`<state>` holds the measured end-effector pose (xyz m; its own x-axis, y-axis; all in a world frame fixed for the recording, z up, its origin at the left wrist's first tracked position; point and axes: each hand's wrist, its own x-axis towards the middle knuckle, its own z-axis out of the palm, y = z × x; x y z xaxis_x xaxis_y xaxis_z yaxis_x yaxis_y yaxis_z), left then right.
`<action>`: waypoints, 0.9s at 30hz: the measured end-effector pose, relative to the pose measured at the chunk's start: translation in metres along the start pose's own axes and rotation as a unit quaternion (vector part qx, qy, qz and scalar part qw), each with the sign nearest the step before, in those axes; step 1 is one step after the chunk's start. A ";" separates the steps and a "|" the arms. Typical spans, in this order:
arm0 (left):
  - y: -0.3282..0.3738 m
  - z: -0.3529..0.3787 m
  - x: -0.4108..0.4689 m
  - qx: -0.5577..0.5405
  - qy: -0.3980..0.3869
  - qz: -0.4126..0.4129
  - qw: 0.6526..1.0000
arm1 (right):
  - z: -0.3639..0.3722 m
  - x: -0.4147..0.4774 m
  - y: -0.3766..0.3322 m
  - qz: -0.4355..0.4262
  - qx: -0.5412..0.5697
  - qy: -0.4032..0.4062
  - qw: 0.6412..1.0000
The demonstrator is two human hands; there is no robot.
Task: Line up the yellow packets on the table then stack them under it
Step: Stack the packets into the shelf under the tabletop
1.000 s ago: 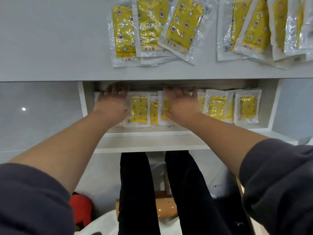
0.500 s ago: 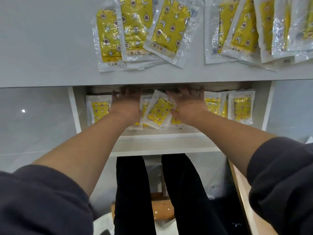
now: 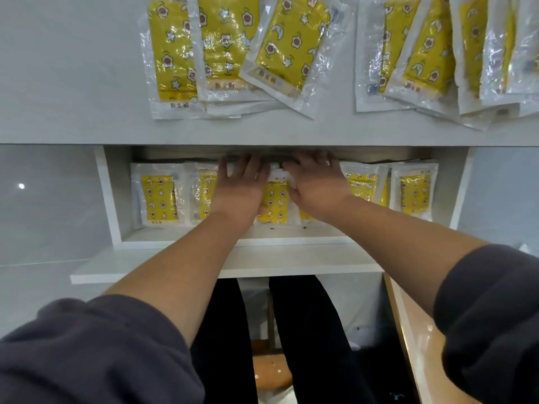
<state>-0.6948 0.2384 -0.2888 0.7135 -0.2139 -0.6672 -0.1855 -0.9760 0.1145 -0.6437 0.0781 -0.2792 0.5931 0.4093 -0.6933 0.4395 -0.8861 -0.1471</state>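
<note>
Several yellow packets in clear wrap lie in a row on the white shelf (image 3: 204,239) under the table. My left hand (image 3: 240,186) and my right hand (image 3: 315,185) rest flat side by side on the middle of that row, fingers straight, with one upright packet (image 3: 275,204) showing between them. A packet at the shelf's left end (image 3: 159,196) and one at its right end (image 3: 414,192) lie uncovered. On the tabletop (image 3: 73,83) above, a left group of three packets (image 3: 230,51) and a right group of several overlapping packets (image 3: 443,53) lie fanned out.
The shelf has white side walls, left (image 3: 108,196) and right (image 3: 460,188). A second white ledge (image 3: 262,266) sticks out below it. My legs in dark trousers and a wooden stool (image 3: 271,371) are underneath. A wooden surface edge (image 3: 408,330) runs at the lower right.
A packet that lay tilted between my hands now lies straight in the row. Both hands have drawn closer together over the middle packets.
</note>
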 end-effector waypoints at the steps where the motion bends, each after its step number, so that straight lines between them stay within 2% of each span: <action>1: 0.001 0.000 -0.001 0.001 -0.001 0.003 1.000 | 0.003 -0.004 -0.001 -0.008 0.000 -0.005 1.000; 4: 0.001 -0.002 -0.001 -0.016 0.011 0.006 1.000 | 0.012 -0.012 -0.003 -0.006 0.007 -0.003 1.000; 7: 0.004 -0.007 0.002 -0.030 0.001 0.020 0.999 | 0.015 -0.014 0.002 0.061 0.014 0.044 0.997; 11: 0.014 -0.015 0.008 -0.040 -0.014 0.037 0.998 | 0.022 -0.022 0.008 0.068 -0.013 -0.003 0.998; 16: 0.021 -0.022 0.004 -0.038 -0.027 0.019 0.999 | 0.016 -0.029 0.018 0.081 0.022 -0.030 0.996; 22: 0.026 -0.052 -0.039 -0.133 0.053 -0.032 0.989 | -0.021 -0.061 -0.001 0.065 0.142 0.042 0.987; 27: 0.016 -0.117 -0.085 -0.308 0.159 -0.120 0.930 | -0.081 -0.092 -0.033 0.064 0.302 0.094 0.946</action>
<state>-0.6793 0.2355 -0.1446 0.8666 0.1081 -0.4872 0.3582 -0.8145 0.4563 -0.6581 0.0869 -0.1530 0.7501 0.2712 -0.6031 -0.0764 -0.8704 -0.4864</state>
